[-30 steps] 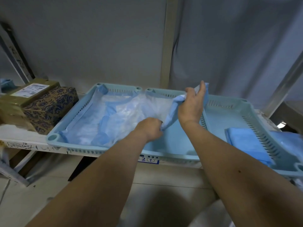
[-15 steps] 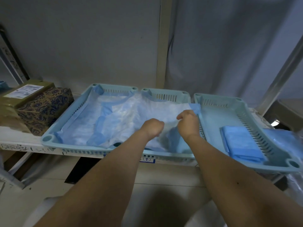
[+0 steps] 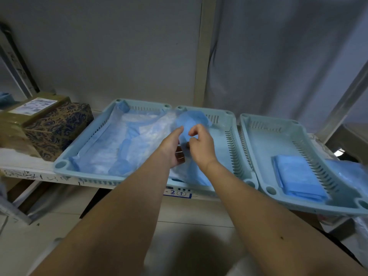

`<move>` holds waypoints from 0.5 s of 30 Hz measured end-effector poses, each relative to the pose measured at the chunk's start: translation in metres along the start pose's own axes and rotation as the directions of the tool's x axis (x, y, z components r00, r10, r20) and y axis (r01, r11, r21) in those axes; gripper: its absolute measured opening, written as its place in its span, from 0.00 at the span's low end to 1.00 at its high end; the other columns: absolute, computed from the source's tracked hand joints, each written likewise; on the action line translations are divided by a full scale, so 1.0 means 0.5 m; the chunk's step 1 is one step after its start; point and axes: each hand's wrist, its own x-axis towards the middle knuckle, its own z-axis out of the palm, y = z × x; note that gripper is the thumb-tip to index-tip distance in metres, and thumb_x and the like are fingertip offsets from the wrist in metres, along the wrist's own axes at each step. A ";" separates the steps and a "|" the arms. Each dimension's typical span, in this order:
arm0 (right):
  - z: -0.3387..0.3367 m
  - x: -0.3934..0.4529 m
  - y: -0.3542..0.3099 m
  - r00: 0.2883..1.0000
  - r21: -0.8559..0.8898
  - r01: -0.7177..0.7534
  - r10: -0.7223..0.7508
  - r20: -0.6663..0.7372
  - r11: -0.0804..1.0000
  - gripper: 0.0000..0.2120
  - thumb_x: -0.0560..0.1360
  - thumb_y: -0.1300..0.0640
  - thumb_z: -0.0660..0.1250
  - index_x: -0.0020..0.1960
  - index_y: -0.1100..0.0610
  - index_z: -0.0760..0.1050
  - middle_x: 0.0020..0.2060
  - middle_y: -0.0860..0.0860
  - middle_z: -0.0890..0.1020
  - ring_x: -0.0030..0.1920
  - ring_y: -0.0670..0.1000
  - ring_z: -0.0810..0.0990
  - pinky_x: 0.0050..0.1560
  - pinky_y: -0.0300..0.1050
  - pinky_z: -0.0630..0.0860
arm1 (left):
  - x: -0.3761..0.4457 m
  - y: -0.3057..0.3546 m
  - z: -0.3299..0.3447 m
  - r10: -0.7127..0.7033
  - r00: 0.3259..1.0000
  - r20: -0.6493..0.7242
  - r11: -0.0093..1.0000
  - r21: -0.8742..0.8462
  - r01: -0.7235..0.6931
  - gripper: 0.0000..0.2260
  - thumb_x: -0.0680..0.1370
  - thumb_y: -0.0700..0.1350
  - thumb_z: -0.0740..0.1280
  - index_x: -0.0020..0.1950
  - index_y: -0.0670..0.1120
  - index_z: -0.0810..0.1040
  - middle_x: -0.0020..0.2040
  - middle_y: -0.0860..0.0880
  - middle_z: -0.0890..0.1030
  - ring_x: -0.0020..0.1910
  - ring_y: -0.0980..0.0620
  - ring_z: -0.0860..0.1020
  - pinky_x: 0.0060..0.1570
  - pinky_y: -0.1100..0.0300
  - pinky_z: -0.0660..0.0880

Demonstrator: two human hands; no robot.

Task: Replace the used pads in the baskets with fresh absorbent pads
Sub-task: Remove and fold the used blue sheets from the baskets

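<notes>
Both grips [image 3: 186, 141] pinch pad [image 3: 188, 121] between them

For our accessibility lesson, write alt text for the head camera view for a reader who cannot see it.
Two bare hands, left hand and right hand, hold a blue absorbent pad over the middle basket of three pale blue baskets on a shelf. The left basket holds a spread pad; the right basket holds a folded pad.

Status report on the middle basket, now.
Left hand and right hand both grip the blue pad over the middle basket. Pad not yet flat. Folded pad waits in right basket. Nothing blocking.
</notes>
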 end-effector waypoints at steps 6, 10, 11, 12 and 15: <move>0.005 0.035 0.013 0.915 0.201 -0.402 0.401 0.047 0.893 0.08 0.77 0.64 0.52 0.49 0.55 0.68 0.46 0.55 0.77 0.36 0.56 0.77 0.37 0.46 0.74 | 0.018 0.003 -0.017 0.072 0.976 -0.208 0.988 0.147 -0.041 0.05 0.75 0.33 0.60 0.44 0.39 0.75 0.36 0.42 0.76 0.32 0.46 0.75 0.32 0.58 0.74; 0.017 0.045 0.036 0.892 -0.199 -0.424 0.445 0.074 0.884 0.12 0.79 0.50 0.53 0.48 0.57 0.70 0.48 0.54 0.78 0.47 0.56 0.74 0.47 0.47 0.70 | 0.026 0.016 -0.044 0.097 0.969 -0.228 0.993 0.081 -0.080 0.07 0.77 0.31 0.57 0.46 0.38 0.74 0.37 0.42 0.75 0.36 0.45 0.75 0.41 0.55 0.75; 0.019 0.044 0.035 0.881 -0.142 -0.438 0.455 0.125 0.888 0.18 0.79 0.45 0.53 0.49 0.58 0.72 0.48 0.54 0.79 0.48 0.55 0.76 0.52 0.49 0.72 | 0.030 0.018 -0.052 0.091 0.969 -0.230 0.995 0.058 -0.079 0.07 0.78 0.32 0.57 0.45 0.38 0.73 0.37 0.42 0.74 0.36 0.45 0.74 0.42 0.55 0.74; 0.020 0.039 0.031 0.877 -0.064 -0.450 0.454 0.155 0.891 0.22 0.78 0.41 0.54 0.49 0.58 0.75 0.45 0.53 0.80 0.48 0.54 0.77 0.54 0.49 0.73 | 0.029 0.021 -0.057 0.084 0.967 -0.241 0.996 0.041 -0.076 0.09 0.78 0.32 0.56 0.42 0.39 0.73 0.37 0.42 0.74 0.35 0.46 0.73 0.42 0.55 0.74; 0.024 0.027 0.013 0.870 -0.020 -0.419 0.407 0.277 0.908 0.23 0.77 0.40 0.59 0.45 0.60 0.78 0.37 0.53 0.80 0.37 0.51 0.76 0.39 0.42 0.72 | 0.022 0.024 -0.070 0.058 0.964 -0.261 0.998 0.013 -0.056 0.08 0.80 0.40 0.56 0.44 0.40 0.72 0.41 0.42 0.75 0.39 0.46 0.75 0.41 0.55 0.74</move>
